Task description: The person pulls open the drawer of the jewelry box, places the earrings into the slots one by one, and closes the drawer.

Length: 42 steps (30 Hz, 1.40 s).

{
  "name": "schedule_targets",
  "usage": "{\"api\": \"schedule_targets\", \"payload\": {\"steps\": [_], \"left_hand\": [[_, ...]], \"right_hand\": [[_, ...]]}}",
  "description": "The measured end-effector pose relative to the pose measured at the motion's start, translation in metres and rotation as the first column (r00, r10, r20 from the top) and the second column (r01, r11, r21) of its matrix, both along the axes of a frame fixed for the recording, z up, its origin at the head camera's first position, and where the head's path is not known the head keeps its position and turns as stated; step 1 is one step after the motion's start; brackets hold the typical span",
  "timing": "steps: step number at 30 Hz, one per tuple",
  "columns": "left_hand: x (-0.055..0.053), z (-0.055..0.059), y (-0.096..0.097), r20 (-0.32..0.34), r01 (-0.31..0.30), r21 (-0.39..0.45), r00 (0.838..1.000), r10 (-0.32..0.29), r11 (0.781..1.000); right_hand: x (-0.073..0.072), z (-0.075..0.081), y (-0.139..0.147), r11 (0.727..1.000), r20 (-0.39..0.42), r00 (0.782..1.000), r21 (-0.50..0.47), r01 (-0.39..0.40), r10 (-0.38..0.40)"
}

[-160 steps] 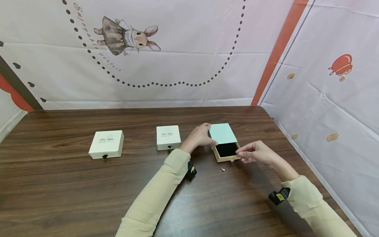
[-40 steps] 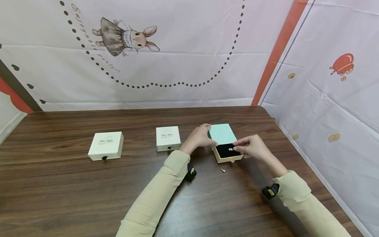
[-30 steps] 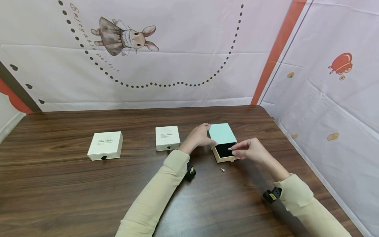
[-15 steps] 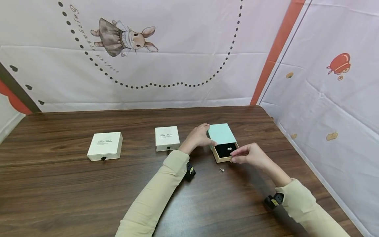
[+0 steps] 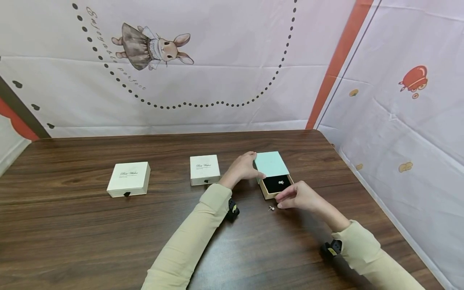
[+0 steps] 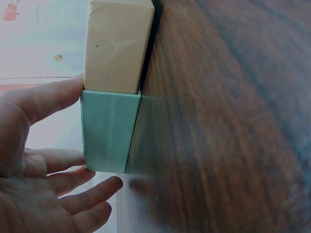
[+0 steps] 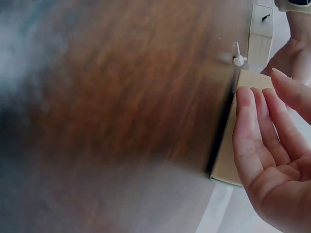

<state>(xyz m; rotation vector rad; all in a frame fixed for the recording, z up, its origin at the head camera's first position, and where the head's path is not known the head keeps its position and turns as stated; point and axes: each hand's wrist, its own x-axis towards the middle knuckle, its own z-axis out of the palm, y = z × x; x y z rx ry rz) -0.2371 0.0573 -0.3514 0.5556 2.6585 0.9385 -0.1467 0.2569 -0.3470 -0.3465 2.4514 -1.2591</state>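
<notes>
A mint-green drawer-style jewelry box (image 5: 272, 163) stands at the right of the table, its cream drawer (image 6: 119, 48) pulled partway out toward the front. On the drawer's black lining lies a small shiny earring (image 5: 280, 182). My left hand (image 5: 241, 169) holds the green sleeve from its left side, thumb near the front edge and fingers at the back corner, as the left wrist view shows. Just in front of the drawer, a pearl stud earring (image 5: 272, 208) lies on the wood. Close to its right is my right hand (image 5: 299, 196), with nothing between thumb and fingers.
Two cream boxes with black pull tabs stand to the left: one box (image 5: 204, 170) beside my left forearm, another box (image 5: 128, 179) farther left. The brown wooden table (image 5: 90, 237) meets a printed white cloth (image 5: 224, 72) at the back and right.
An earring now lies on the black lining, where about five seconds ago none showed. My right hand has let go of it and moved down toward the stud on the table. The left hand stays put.
</notes>
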Motion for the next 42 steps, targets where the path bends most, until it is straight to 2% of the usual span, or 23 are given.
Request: {"api": "schedule_targets", "payload": {"steps": [4, 11, 18, 27, 34, 42], "left_hand": [[0.0, 0.0, 0.0, -0.001, 0.0, -0.002, 1.0, 0.0, 1.0], [0.0, -0.001, 0.0, -0.008, 0.0, -0.011, 1.0, 0.0, 1.0], [0.0, -0.001, -0.001, -0.01, 0.0, -0.014, 1.0, 0.0, 1.0], [0.002, 0.0, 0.0, 0.005, 0.002, -0.009, 1.0, -0.002, 1.0], [0.002, 0.001, 0.0, 0.001, 0.004, -0.02, 1.0, -0.004, 1.0], [0.001, 0.0, 0.001, -0.007, 0.009, -0.024, 1.0, -0.009, 1.0]], "right_hand": [[0.0, -0.003, -0.002, 1.0, 0.026, 0.999, -0.012, -0.025, 0.025], [0.0, -0.003, -0.006, 0.997, 0.021, 0.998, 0.052, -0.063, 0.062], [0.0, -0.002, -0.012, 0.99, 0.027, 0.992, 0.065, -0.122, 0.12], [0.001, -0.003, -0.017, 0.983, 0.02, 0.99, 0.113, -0.143, 0.141], [0.002, -0.004, -0.022, 0.978, -0.013, 0.988, 0.149, -0.148, 0.151], [0.001, -0.005, -0.025, 0.958, -0.088, 0.983, 0.251, -0.137, 0.163]]}}
